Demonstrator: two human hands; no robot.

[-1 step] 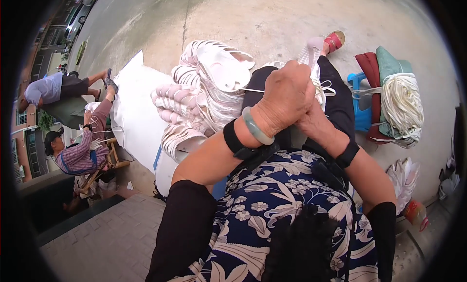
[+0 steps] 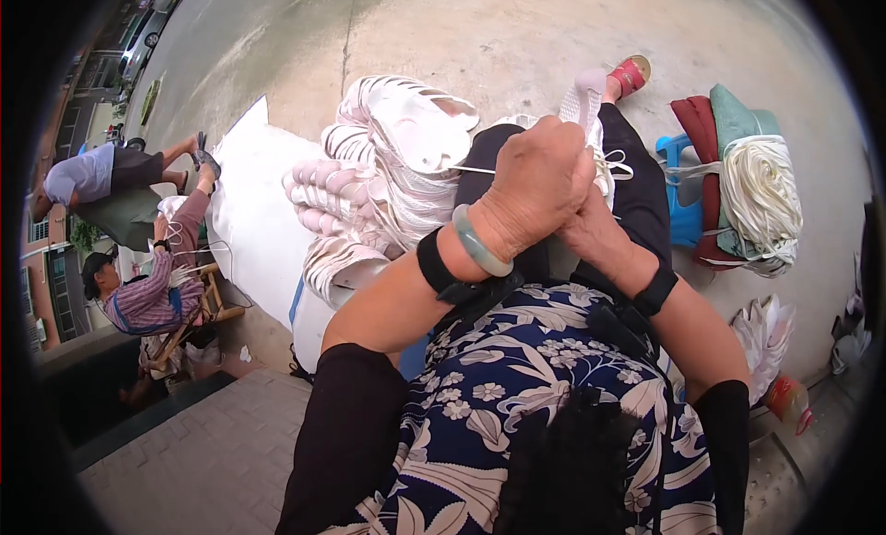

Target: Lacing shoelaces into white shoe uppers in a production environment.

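Both my hands are closed close together over my lap, around a white mesh shoe upper point(image 2: 583, 103) with a pale pink heel. My left hand point(image 2: 540, 171), with a pale bangle at the wrist, is the upper one and hides much of the work. A white shoelace point(image 2: 475, 170) sticks out taut from its left side. My right hand point(image 2: 595, 231) presses against it from below, its fingertips mostly hidden. Lace loops point(image 2: 620, 164) show on the upper just beyond the right hand. To the left lies a big pile of white and pink shoe uppers point(image 2: 415, 134).
A white sheet or sack point(image 2: 254, 180) spreads left of the pile. On the right, a bundle of white laces point(image 2: 761, 198) lies on folded cloth over a blue stool point(image 2: 683, 198). More uppers point(image 2: 766, 337) stand at lower right. Two people are at far left, one seated person point(image 2: 152, 295) handling laces.
The whole view has slid very slightly left. Both hands keep the same closed hold on the shoe upper and lace.
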